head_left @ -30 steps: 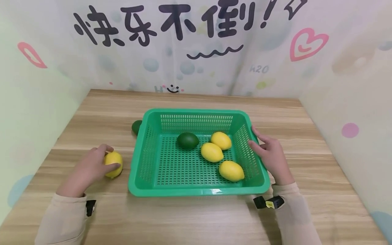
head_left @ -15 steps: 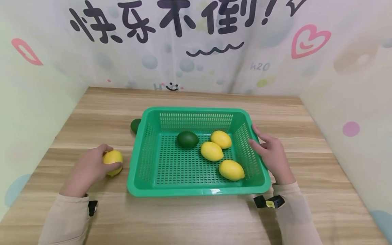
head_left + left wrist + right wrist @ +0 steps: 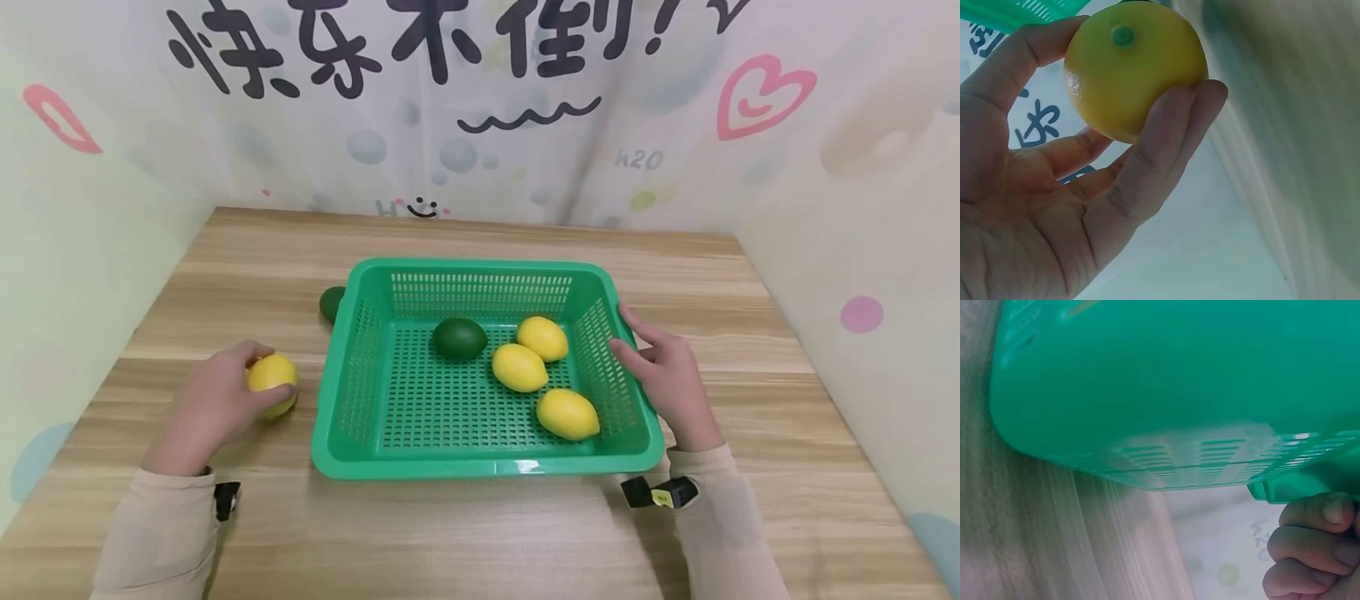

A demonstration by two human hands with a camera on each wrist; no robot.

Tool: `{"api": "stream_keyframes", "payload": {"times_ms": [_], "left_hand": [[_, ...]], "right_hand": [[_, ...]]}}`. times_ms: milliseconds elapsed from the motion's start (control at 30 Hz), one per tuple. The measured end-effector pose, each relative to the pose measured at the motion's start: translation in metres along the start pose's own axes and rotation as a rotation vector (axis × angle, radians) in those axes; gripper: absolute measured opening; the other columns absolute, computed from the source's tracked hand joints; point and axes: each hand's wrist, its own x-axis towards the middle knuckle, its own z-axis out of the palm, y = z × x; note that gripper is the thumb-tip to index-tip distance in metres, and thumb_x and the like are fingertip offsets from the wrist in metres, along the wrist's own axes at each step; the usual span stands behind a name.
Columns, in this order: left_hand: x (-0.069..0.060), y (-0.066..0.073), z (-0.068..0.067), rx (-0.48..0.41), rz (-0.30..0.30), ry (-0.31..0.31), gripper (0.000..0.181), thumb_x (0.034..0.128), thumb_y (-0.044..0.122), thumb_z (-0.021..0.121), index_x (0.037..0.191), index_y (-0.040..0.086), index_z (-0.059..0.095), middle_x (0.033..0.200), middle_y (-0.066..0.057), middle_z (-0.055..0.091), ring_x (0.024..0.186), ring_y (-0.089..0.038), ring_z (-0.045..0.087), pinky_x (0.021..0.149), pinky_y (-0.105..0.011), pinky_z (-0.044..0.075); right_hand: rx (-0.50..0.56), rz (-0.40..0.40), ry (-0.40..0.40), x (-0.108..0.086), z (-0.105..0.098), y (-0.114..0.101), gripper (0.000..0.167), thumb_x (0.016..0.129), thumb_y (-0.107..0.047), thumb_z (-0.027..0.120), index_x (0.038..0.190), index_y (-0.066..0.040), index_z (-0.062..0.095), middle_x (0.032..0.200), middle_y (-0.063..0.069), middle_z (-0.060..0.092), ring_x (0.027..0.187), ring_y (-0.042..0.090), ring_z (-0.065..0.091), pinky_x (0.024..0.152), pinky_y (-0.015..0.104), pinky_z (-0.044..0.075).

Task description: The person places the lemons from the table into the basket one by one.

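Observation:
My left hand (image 3: 213,404) holds a yellow lemon (image 3: 272,385) left of the green basket (image 3: 420,469). In the left wrist view the lemon (image 3: 1135,75) sits between thumb and fingertips, its green stem nub facing the camera. On the basket's right side, my right hand (image 3: 666,383) grips the rim with the thumb over the inside. Curled fingers (image 3: 1313,544) show beside the basket wall (image 3: 1147,381) in the right wrist view. Inside the basket lie a dark green avocado-shaped fruit (image 3: 460,339) and three lemons, one (image 3: 567,415) near the front right corner.
Another dark green fruit (image 3: 331,305) lies on the table outside the basket's left wall, partly hidden by it. The wood-grain table (image 3: 480,533) is bounded by a printed backdrop (image 3: 480,192) behind and pale walls at both sides.
The left hand and its lemon have shifted slightly up and left in the head view. My right hand keeps its grip on the basket rim, and the basket's contents look unchanged.

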Motion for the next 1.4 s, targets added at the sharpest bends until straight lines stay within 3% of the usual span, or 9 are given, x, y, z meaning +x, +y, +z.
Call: {"api": "stream_keyframes", "payload": {"times_ms": [233, 333, 467, 567, 667, 900, 1000, 1200, 1400], "left_hand": [[0.003, 0.013, -0.007, 0.001, 0.025, 0.028, 0.064, 0.0892, 0.025, 0.077, 0.133, -0.015, 0.054, 0.115, -0.033, 0.063, 0.084, -0.038, 0.059, 0.064, -0.037, 0.047], [0.003, 0.018, -0.009, -0.015, 0.039, 0.032, 0.061, 0.0897, 0.024, 0.076, 0.133, -0.014, 0.054, 0.116, -0.032, 0.063, 0.086, -0.038, 0.058, 0.065, -0.038, 0.047], [0.003, 0.022, -0.012, -0.018, 0.058, 0.037, 0.061, 0.0894, 0.022, 0.076, 0.133, -0.013, 0.054, 0.119, -0.033, 0.062, 0.087, -0.039, 0.058, 0.066, -0.040, 0.048], [0.002, 0.025, -0.015, -0.016, 0.068, 0.037, 0.061, 0.0895, 0.022, 0.077, 0.134, -0.014, 0.054, 0.121, -0.033, 0.061, 0.089, -0.040, 0.058, 0.067, -0.042, 0.049], [0.002, 0.027, -0.018, -0.012, 0.074, 0.043, 0.061, 0.0896, 0.022, 0.076, 0.134, -0.013, 0.054, 0.120, -0.032, 0.062, 0.089, -0.039, 0.058, 0.067, -0.040, 0.047], [0.002, 0.030, -0.021, -0.002, 0.086, 0.047, 0.062, 0.0896, 0.023, 0.076, 0.135, -0.013, 0.055, 0.121, -0.032, 0.063, 0.089, -0.038, 0.058, 0.067, -0.039, 0.045], [0.002, 0.031, -0.022, -0.006, 0.088, 0.053, 0.061, 0.0896, 0.023, 0.077, 0.134, -0.012, 0.056, 0.120, -0.032, 0.063, 0.089, -0.038, 0.059, 0.067, -0.038, 0.045], [0.002, 0.033, -0.026, -0.030, 0.081, 0.068, 0.060, 0.0908, 0.025, 0.076, 0.135, -0.010, 0.056, 0.121, -0.031, 0.062, 0.091, -0.039, 0.058, 0.066, -0.038, 0.045], [0.001, 0.038, -0.029, -0.029, 0.078, 0.062, 0.062, 0.0920, 0.027, 0.076, 0.137, -0.010, 0.055, 0.125, -0.031, 0.061, 0.094, -0.040, 0.058, 0.069, -0.042, 0.047]], "right_hand": [[-0.013, -0.006, 0.003, -0.003, -0.002, -0.001, 0.056, 0.104, -0.027, 0.064, 0.156, -0.019, 0.045, 0.105, 0.029, 0.073, 0.058, 0.018, 0.072, 0.054, 0.033, 0.060], [-0.018, 0.002, 0.006, -0.003, -0.002, -0.001, 0.056, 0.104, -0.027, 0.064, 0.156, -0.019, 0.045, 0.084, 0.027, 0.073, 0.054, 0.019, 0.070, 0.053, 0.033, 0.059], [-0.014, -0.002, 0.004, -0.002, -0.001, -0.002, 0.056, 0.104, -0.027, 0.064, 0.156, -0.019, 0.045, 0.103, 0.029, 0.073, 0.059, 0.018, 0.072, 0.054, 0.033, 0.060], [-0.021, -0.001, 0.002, -0.001, 0.000, -0.002, 0.056, 0.104, -0.027, 0.064, 0.156, -0.019, 0.045, 0.104, 0.030, 0.073, 0.059, 0.018, 0.072, 0.054, 0.034, 0.060], [-0.027, 0.005, 0.005, 0.000, 0.000, -0.002, 0.056, 0.104, -0.028, 0.064, 0.156, -0.019, 0.045, 0.092, 0.029, 0.073, 0.058, 0.019, 0.072, 0.054, 0.034, 0.060], [-0.018, 0.007, 0.001, 0.000, 0.001, -0.004, 0.057, 0.104, -0.028, 0.063, 0.156, -0.018, 0.044, 0.116, 0.031, 0.070, 0.063, 0.019, 0.074, 0.055, 0.035, 0.061], [-0.018, 0.008, 0.001, 0.000, 0.001, -0.003, 0.056, 0.104, -0.028, 0.063, 0.156, -0.018, 0.044, 0.115, 0.031, 0.070, 0.063, 0.018, 0.074, 0.055, 0.035, 0.061], [-0.025, 0.010, 0.010, -0.001, 0.001, -0.002, 0.056, 0.104, -0.029, 0.063, 0.156, -0.018, 0.045, 0.092, 0.028, 0.074, 0.058, 0.020, 0.072, 0.054, 0.034, 0.060], [-0.016, 0.014, 0.003, -0.001, 0.000, -0.003, 0.057, 0.104, -0.030, 0.064, 0.156, -0.019, 0.044, 0.087, 0.026, 0.074, 0.058, 0.020, 0.072, 0.053, 0.034, 0.060]]}}
